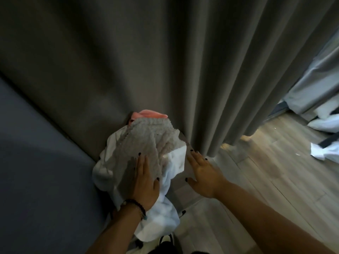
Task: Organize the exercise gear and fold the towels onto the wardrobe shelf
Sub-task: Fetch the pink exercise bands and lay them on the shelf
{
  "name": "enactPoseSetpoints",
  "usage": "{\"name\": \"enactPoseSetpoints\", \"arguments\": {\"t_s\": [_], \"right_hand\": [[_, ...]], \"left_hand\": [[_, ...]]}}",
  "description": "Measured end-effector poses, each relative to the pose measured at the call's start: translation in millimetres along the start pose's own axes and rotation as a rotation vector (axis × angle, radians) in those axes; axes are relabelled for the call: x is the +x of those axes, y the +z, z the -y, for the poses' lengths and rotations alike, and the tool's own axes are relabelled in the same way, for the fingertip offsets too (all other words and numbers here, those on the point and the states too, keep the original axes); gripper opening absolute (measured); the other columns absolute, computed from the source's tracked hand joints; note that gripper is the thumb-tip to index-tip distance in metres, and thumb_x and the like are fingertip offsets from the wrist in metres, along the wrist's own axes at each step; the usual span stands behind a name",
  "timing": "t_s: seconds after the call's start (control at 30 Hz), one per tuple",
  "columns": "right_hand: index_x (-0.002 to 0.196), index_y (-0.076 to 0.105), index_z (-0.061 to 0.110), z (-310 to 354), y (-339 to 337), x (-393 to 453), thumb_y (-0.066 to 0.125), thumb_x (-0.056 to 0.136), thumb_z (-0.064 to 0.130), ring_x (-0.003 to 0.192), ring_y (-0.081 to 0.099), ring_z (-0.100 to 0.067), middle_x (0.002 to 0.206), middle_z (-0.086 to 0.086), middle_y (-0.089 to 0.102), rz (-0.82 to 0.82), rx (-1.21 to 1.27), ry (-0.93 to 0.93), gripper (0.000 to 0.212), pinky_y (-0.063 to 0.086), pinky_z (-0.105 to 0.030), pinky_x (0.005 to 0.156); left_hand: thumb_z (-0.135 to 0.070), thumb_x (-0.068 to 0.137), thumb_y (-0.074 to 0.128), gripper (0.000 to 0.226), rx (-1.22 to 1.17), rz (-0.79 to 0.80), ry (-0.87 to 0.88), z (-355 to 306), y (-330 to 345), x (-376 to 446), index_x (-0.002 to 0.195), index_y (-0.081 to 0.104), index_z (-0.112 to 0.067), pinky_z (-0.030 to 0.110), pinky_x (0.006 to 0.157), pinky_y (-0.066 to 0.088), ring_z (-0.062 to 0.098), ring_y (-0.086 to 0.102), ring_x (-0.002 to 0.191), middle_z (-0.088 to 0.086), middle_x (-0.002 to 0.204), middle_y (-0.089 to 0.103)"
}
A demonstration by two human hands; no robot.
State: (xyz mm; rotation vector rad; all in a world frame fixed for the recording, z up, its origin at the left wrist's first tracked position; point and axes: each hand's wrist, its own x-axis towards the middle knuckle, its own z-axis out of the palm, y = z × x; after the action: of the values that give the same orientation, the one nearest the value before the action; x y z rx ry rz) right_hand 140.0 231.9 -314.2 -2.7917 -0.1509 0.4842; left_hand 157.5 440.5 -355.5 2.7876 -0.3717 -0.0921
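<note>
Your left hand (145,182) lies flat, fingers straight and together, pressing down on a grey knobbly towel (146,143) that tops a heap of laundry at the foot of a dark grey curtain (146,61). The towel spreads out ahead of your fingertips and to either side of them, its near edge under your palm. Beneath it a white cloth (161,222) bulges out on the left and trails down past your wrist, where you wear a dark beaded bracelet (134,205). A pink towel (150,115) peeks from behind the grey one, against the curtain.

Your right hand (203,171) is spread, fingers straight, just to the right of the heap; its fingertips reach beside a white folded corner (177,160) of cloth, and whether they touch it cannot be told. What the heap rests on is hidden.

A dark blue-grey surface (36,153) fills the left side. Wooden floor (266,171) runs to the right, where more white cloth (324,149) lies well apart from your hands, beyond the curtain's edge.
</note>
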Motion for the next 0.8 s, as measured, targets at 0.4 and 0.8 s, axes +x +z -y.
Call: {"name": "enactPoseSetpoints", "arguments": {"t_s": [0.4, 0.8], "right_hand": [[0.153, -0.005, 0.013, -76, 69, 7, 0.049, 0.097, 0.035, 0.148, -0.005, -0.022, 0.161, -0.005, -0.009, 0.249, -0.037, -0.171, 0.08, 0.004, -0.032, 0.12], [0.152, 0.019, 0.018, -117, 224, 13, 0.054, 0.092, 0.016, 0.141, 0.03, -0.015, 0.156, -0.001, 0.023, 0.144, 0.159, -0.266, 0.069, 0.025, -0.01, 0.105]], "left_hand": [[-0.041, 0.07, 0.076, 0.112, 0.183, 0.046, 0.087, -28, 115, -38, 0.143, 0.005, 0.007, 0.046, 0.108, 0.034, 0.039, 0.033, 0.137, 0.027, 0.146, 0.038], [-0.021, 0.063, 0.08, 0.1, 0.081, 0.176, 0.011, 14, 255, -98, 0.148, 0.027, -0.02, 0.046, 0.106, 0.036, 0.037, 0.018, 0.143, 0.021, 0.155, 0.02]]}}
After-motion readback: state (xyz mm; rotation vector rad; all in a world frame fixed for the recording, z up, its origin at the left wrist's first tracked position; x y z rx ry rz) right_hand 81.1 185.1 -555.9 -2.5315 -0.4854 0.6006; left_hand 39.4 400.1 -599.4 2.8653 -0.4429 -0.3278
